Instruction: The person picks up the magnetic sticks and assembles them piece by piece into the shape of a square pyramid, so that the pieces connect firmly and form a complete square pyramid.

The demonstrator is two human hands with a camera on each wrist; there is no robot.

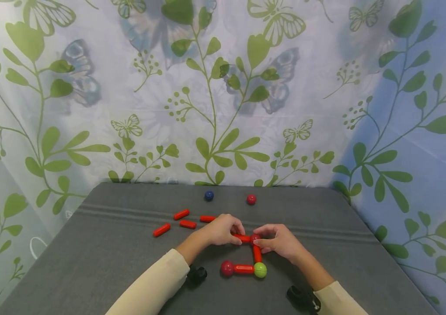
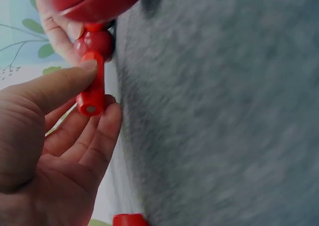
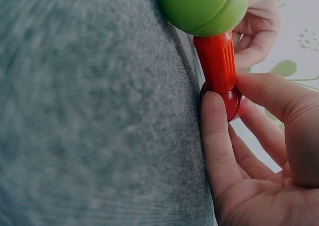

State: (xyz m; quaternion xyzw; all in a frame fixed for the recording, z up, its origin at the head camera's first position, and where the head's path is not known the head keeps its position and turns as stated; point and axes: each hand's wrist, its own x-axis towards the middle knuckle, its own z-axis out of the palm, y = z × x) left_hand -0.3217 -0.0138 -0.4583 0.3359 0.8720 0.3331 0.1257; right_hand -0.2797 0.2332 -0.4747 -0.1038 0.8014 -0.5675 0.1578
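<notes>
In the head view my left hand (image 1: 222, 230) pinches a red magnetic rod (image 1: 242, 238) between thumb and fingers. The rod's far end touches a dark red ball (image 1: 255, 237), which my right hand (image 1: 281, 243) grips. From that ball a second red rod (image 1: 257, 253) runs toward me to a green ball (image 1: 260, 270). A third red rod (image 1: 244, 269) joins the green ball to another dark red ball (image 1: 227, 268) on the left. A grey disc shows in the held rod's (image 2: 91, 99) near end in the left wrist view. The right wrist view shows fingers around the red ball (image 3: 232, 106).
Loose red rods (image 1: 188, 224) lie left of my left hand on the grey table (image 1: 128, 262). A blue ball (image 1: 209, 195) and a red ball (image 1: 251, 199) sit near the back edge. Black objects (image 1: 196, 274) lie by both forearms. A patterned curtain (image 1: 223, 109) hangs behind.
</notes>
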